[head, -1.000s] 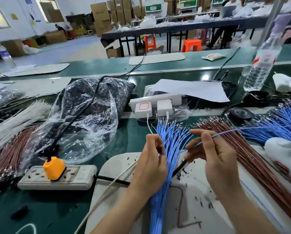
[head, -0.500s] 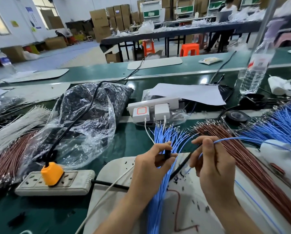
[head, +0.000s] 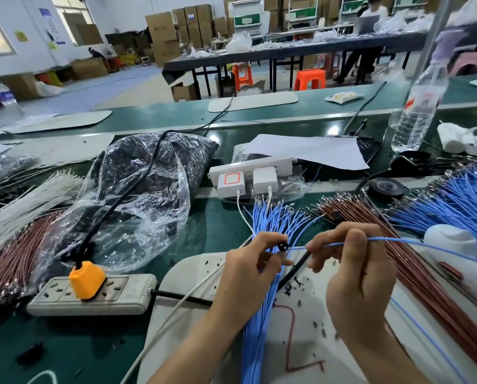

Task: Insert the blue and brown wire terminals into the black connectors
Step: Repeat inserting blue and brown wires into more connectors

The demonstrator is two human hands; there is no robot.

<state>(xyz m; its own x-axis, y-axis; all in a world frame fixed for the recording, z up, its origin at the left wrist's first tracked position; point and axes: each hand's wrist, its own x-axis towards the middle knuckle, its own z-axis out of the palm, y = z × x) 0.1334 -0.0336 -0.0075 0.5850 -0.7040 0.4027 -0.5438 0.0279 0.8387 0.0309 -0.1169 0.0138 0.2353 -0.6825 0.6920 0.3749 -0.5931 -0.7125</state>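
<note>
My left hand [head: 248, 275] pinches a small black connector [head: 282, 246] between thumb and fingertips above the white work mat [head: 301, 345]. My right hand [head: 353, 275] pinches a single blue wire [head: 398, 240] whose tip points at the connector from the right, almost touching it. A bundle of blue wires [head: 262, 295] runs under my left hand, its terminals fanned out toward the back. Brown wires [head: 414, 273] lie in a diagonal bundle to the right. More blue wires [head: 459, 200] spread at the far right.
A grey power strip [head: 98, 295] with an orange plug [head: 86, 278] lies at the left. A clear plastic bag [head: 137, 195] of dark parts sits behind it. White chargers [head: 248, 178], a water bottle [head: 417, 112] and a tape roll [head: 385, 187] stand further back. White and brown wires [head: 18, 239] lie far left.
My left hand turned so the black connector shows between its fingertips. My right hand brought the blue wire's end leftward, close to the connector. The view tilted slightly downward.
</note>
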